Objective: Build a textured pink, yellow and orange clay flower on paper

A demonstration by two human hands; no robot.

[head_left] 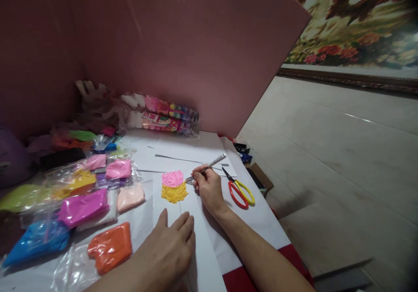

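Note:
A fork with a ridged handle is held in my right hand, its tines at the right edge of a patch of clay. The upper part of that patch is pink clay, the lower part yellow clay; both have grooved surfaces and lie on white paper. A thin line runs down from the yellow part. Below the patch, my left hand rests on the paper with its fingers stretched out, holding nothing. Scissors with red and yellow handles lie right of my right hand.
Bagged clay in several colours covers the left side, with an orange pack and a blue pack nearest. Plastic-wrapped colourful packages lie at the back against a pink panel. Dark strips lie on the paper behind the clay.

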